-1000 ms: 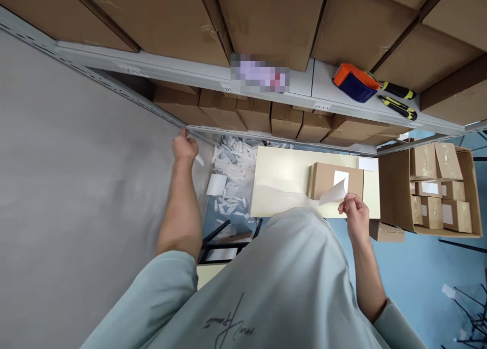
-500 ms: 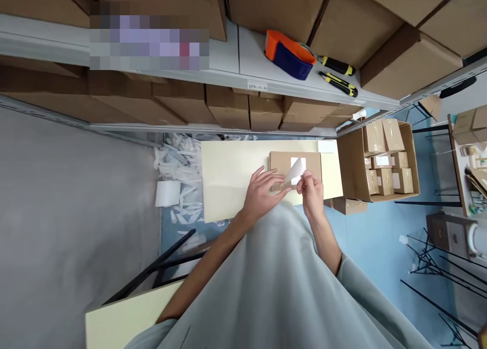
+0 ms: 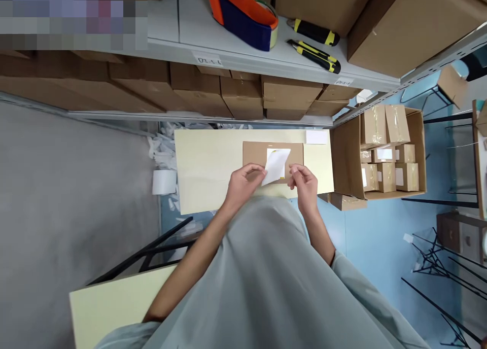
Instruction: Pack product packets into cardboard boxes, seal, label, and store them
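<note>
A flat brown cardboard box lies on the cream tabletop in front of me, and a white label shows on its top. Over that label tilts a slip of white paper, its lower left corner pinched between the thumb and fingers of my left hand. My right hand is at the box's front right, fingers drawn together in a pinch just right of the paper. Whether anything small is between those fingertips is hidden.
A small white slip lies on the cream table. To the right stands a large open carton with several small taped boxes. The shelf above holds a tape dispenser, utility knives and cartons. A white roll is at left.
The paper slip has gone from my right hand to my left. My left hand, spread on the box before, now pinches. My right hand has drawn slightly away to the paper's right.
</note>
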`<move>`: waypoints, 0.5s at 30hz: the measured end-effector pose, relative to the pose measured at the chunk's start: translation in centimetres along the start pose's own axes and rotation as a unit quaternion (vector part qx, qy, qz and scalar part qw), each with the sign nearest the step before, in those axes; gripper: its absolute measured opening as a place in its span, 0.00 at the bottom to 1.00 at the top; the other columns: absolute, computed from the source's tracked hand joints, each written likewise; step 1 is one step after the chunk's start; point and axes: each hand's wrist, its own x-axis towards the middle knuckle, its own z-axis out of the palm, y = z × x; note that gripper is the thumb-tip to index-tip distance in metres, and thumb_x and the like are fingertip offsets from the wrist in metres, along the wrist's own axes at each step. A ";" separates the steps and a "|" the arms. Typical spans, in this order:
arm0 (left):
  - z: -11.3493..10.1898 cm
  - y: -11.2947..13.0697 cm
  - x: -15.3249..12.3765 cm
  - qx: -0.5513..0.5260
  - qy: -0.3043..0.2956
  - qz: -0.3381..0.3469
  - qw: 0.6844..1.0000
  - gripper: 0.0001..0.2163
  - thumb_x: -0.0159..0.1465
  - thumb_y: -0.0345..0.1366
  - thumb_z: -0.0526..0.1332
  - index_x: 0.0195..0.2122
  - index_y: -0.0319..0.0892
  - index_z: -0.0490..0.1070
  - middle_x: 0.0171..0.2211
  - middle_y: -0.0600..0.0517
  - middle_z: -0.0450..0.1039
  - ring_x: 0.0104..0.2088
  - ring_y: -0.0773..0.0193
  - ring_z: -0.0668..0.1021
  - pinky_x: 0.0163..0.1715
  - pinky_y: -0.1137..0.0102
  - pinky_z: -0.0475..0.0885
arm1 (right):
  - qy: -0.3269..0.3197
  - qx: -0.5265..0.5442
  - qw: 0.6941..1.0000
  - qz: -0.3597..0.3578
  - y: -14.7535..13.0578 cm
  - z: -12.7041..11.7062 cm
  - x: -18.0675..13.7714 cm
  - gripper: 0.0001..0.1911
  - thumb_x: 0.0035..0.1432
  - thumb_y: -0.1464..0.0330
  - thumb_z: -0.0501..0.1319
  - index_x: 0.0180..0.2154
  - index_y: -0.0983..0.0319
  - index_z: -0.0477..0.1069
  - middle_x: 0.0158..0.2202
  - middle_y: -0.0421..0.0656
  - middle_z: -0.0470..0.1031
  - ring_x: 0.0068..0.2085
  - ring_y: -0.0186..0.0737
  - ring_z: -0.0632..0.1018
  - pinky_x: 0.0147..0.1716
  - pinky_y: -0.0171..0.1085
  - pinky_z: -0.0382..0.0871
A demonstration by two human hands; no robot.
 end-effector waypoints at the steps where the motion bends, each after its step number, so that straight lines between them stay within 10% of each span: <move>1: 0.2 0.0 0.0 -0.040 -0.006 -0.034 0.999 0.15 0.60 0.53 0.70 0.35 0.47 0.78 0.40 0.48 0.85 0.45 0.52 0.84 0.51 0.59 0.79 | 0.001 -0.024 1.000 -0.010 0.3 -0.6 0.3 0.19 0.60 0.49 0.68 0.39 0.58 0.78 0.29 0.38 0.72 0.27 0.34 0.71 0.27 0.36 0.69; 15: 1.5 -1.3 0.3 -0.082 0.012 -0.104 0.991 0.23 0.56 0.59 0.75 0.39 0.44 0.80 0.43 0.45 0.85 0.48 0.51 0.85 0.52 0.59 0.80 | -0.059 -0.069 0.996 -0.017 3.0 -3.3 2.6 0.16 0.60 0.52 0.69 0.31 0.57 0.74 0.22 0.32 0.64 0.24 0.33 0.64 0.26 0.35 0.64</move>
